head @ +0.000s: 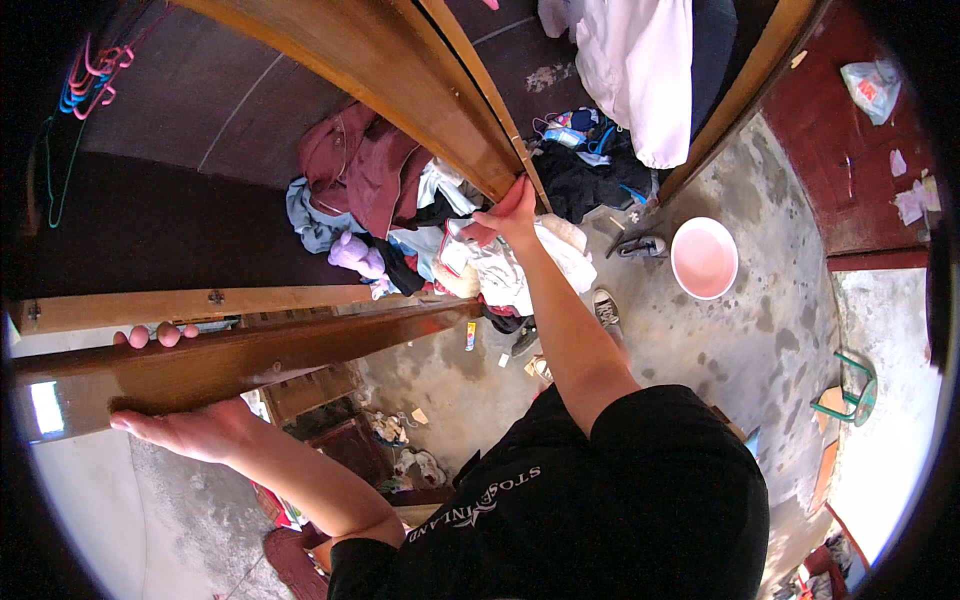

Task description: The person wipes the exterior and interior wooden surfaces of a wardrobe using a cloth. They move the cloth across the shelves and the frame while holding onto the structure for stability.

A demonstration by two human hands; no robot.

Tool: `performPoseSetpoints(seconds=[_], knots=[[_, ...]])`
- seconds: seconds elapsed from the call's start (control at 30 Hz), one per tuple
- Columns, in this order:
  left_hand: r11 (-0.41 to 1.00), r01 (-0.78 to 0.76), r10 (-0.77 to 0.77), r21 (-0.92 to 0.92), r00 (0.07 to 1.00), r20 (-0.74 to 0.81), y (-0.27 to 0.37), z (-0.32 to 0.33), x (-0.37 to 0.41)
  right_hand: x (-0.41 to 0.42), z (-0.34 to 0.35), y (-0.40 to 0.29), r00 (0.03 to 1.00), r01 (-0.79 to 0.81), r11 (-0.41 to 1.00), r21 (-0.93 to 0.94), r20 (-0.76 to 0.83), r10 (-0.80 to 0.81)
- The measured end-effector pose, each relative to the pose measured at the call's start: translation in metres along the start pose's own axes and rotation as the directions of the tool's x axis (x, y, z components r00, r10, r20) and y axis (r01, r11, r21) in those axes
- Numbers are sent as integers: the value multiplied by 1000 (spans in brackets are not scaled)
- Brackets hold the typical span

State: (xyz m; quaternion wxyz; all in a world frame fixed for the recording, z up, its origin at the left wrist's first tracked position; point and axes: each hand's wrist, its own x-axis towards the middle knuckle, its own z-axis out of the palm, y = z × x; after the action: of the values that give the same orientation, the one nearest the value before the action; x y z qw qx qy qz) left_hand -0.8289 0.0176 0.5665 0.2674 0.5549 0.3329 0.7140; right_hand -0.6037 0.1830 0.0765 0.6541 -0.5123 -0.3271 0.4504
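Observation:
My left hand [191,435] grips the edge of a brown varnished wardrobe door [247,367], with the thumb on the near side and the fingertips over the far side. My right hand [514,210] holds the edge of a wooden upright [450,112] between two wardrobe compartments. Below that hand lies a heap of white clothes [510,266]. Beside it in the left compartment are a dark red jacket [367,165], a light blue garment [315,221] and a purple plush toy [356,255]. The hidden fingers of my right hand cannot be made out fully.
Pink and blue hangers [94,79] hang at the far left. A pale pink garment [645,75] hangs in the right compartment above dark clothes [589,176]. On the concrete floor stand a pink basin [705,259], a grey shoe [641,247] and a green stool [855,390].

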Motion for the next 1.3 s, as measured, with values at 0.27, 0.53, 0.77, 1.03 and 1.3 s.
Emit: performPoseSetpoints(seconds=[0.27, 0.53, 0.77, 1.03, 1.3], knots=[[999, 23, -24, -45, 999, -23, -3, 4, -9, 20, -11, 7, 942, -323, 924, -205, -169, 291], [992, 62, -62, -113, 998, 0, -1, 0, -16, -3, -9, -32, 946, -207, 948, -241, -298, 130], [976, 92, -97, -195, 995, -14, -4, 2, -14, -1, -1, -137, 988, -138, 926, -352, -119, 102], [984, 75, -84, -160, 995, -49, -15, 9, -13, -1, 22, -239, 971, 237, 902, -360, 60, -231], [994, 77, -89, -82, 985, -147, -15, 30, -17, 1, 59, -377, 826, 557, 760, -335, 129, -549]])
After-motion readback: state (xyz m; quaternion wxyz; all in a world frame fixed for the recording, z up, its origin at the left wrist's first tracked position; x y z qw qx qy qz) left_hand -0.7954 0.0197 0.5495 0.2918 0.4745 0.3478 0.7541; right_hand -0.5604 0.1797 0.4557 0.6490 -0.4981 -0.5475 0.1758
